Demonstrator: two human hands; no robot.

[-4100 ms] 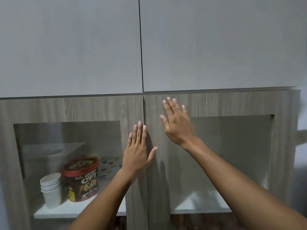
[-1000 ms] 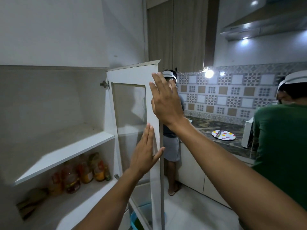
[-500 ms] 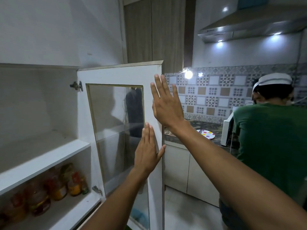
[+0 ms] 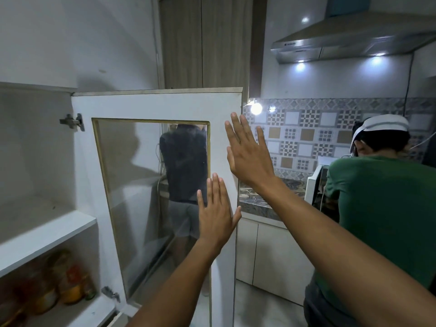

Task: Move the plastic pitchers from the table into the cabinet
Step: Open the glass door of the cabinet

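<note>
The cabinet's right door (image 4: 226, 251), white inside with a glass pane, stands swung wide open in front of me. My left hand (image 4: 215, 213) is flat with fingers spread, against the door's free edge by the glass. My right hand (image 4: 247, 152) is raised higher, open and empty, at the door's outer edge. The cabinet interior shows a white shelf (image 4: 44, 237) at the left with nothing visible on it. No plastic pitcher and no table are in view.
Several jars and bottles (image 4: 68, 279) stand on the lower cabinet shelf. A person in a green shirt (image 4: 382, 223) stands close on the right at a marble counter (image 4: 266, 197). Another person shows through the glass (image 4: 184, 168). A range hood (image 4: 342, 41) hangs above.
The door has swung further open and my view has turned right. Both hands stay flat and empty at the door's edge; four seconds ago they pressed on the shut doors.
</note>
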